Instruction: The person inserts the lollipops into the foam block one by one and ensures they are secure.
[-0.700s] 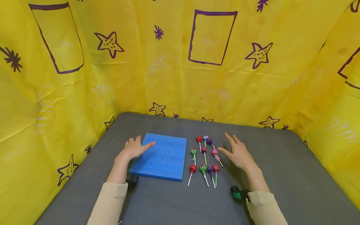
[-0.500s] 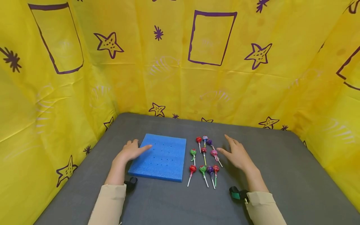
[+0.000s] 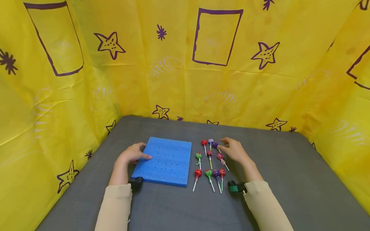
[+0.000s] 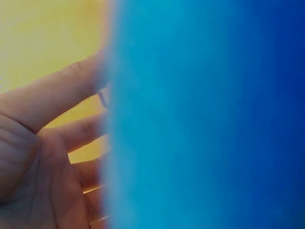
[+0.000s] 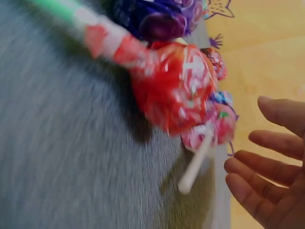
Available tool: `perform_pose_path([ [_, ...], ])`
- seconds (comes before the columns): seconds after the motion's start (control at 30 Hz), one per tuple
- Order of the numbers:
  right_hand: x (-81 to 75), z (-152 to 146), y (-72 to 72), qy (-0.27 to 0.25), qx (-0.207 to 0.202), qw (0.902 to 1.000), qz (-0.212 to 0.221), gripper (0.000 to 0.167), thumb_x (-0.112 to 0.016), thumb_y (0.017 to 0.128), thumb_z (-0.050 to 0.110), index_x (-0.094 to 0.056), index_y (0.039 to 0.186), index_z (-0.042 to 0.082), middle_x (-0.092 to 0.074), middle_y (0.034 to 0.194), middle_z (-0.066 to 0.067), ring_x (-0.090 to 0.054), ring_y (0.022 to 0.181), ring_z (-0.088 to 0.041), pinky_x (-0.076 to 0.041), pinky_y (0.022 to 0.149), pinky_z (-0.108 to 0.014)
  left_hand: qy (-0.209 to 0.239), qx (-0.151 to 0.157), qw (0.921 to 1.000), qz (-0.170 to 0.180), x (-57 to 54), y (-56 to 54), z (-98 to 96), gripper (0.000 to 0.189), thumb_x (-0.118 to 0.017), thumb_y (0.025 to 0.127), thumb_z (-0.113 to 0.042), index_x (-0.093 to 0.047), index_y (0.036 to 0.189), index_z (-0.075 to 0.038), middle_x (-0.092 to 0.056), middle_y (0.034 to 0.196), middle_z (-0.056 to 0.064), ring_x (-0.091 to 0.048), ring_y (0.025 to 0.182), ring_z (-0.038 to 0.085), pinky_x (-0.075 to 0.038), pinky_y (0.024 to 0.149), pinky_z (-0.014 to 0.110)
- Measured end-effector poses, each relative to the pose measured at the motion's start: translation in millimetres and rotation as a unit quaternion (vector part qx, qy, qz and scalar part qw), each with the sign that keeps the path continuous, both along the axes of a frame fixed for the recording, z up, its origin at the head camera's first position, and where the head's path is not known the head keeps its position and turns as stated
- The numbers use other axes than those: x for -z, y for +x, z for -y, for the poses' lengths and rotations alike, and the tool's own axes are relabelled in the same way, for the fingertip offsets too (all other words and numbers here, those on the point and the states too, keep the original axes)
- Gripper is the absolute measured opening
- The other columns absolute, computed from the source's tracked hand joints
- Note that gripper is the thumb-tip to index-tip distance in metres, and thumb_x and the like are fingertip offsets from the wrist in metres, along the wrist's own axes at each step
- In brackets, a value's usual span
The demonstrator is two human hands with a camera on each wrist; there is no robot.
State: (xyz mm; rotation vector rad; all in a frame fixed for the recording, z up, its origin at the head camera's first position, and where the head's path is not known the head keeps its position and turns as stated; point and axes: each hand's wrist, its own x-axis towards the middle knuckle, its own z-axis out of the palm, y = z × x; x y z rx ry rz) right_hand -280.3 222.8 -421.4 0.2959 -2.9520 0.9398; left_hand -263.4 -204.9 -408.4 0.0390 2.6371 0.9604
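A blue foam board (image 3: 170,160) with several small holes lies on the grey table. At its left edge is my left hand (image 3: 131,154), thumb over the top surface and other fingers beside the edge. The left wrist view shows blurred blue foam (image 4: 200,114) hiding those fingertips. My right hand (image 3: 235,152) hovers with loosely bent fingers beside the upper right lollipops, its thumb close to a purple lollipop (image 3: 215,145). Just below lies a pink lollipop (image 3: 220,156). From the right wrist, a red lollipop (image 5: 176,90) looms near, beyond which the fingers (image 5: 267,167) hold nothing.
Several other wrapped lollipops lie in loose rows right of the board, among them a green lollipop (image 3: 208,173) and a red lollipop (image 3: 198,173). Yellow patterned cloth (image 3: 173,80) walls the grey table (image 3: 179,208) at the back and sides.
My left hand has dropped lower at the board's left edge. My right hand has moved left, toward the purple lollipop, and its fingers are more bent. Board and lollipops stay in place.
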Motion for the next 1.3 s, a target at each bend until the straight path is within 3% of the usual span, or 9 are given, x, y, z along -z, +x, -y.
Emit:
perform_pose_path([
  [0.3, 3.3, 13.1, -15.0, -0.016, 0.027, 0.9988, 0.037, 0.045, -0.062, 0.094, 0.032, -0.062, 0.125, -0.002, -0.067, 0.121, -0.023, -0.062, 0.112, -0.038, -0.05, 0.098, -0.052, 0.025, -0.034, 0.9987, 0.03, -0.1, -1.6, 2.2, 0.084, -0.076, 0.085, -0.031, -0.034, 0.15, 0.001, -0.036, 0.15, 0.033, -0.058, 0.115, 0.043, -0.056, 0.09, 0.051],
  [0.7, 13.8, 23.1, -23.0, 0.027, 0.023, 0.9993, 0.007, 0.039, -0.065, 0.092, 0.027, -0.064, 0.119, -0.002, -0.07, 0.11, -0.022, -0.064, 0.101, -0.036, -0.051, 0.09, -0.051, 0.024, -0.043, 0.9982, 0.034, 2.5, -1.2, 2.2, 0.083, -0.075, 0.085, -0.031, -0.034, 0.15, 0.001, -0.035, 0.149, 0.034, -0.058, 0.114, 0.044, -0.056, 0.09, 0.052],
  [1.0, 14.3, 27.8, -24.5, 0.041, 0.027, 0.9988, -0.001, 0.031, -0.068, 0.091, 0.022, -0.067, 0.112, 0.0, -0.07, 0.101, -0.019, -0.064, 0.089, -0.03, -0.051, 0.083, -0.049, 0.019, -0.048, 0.9981, 0.033, 5.6, -2.0, 0.9, 0.083, -0.077, 0.084, -0.032, -0.036, 0.149, 0.0, -0.037, 0.148, 0.034, -0.058, 0.112, 0.043, -0.056, 0.089, 0.051],
  [1.3, 13.9, 27.8, -25.0, 0.038, 0.035, 0.9987, -0.002, 0.025, -0.07, 0.089, 0.019, -0.069, 0.107, 0.002, -0.07, 0.1, -0.019, -0.063, 0.087, -0.029, -0.052, 0.081, -0.046, 0.022, -0.057, 0.9975, 0.037, 4.1, -2.1, 0.4, 0.083, -0.077, 0.084, -0.032, -0.036, 0.149, -0.001, -0.036, 0.149, 0.033, -0.059, 0.113, 0.044, -0.056, 0.09, 0.052],
])
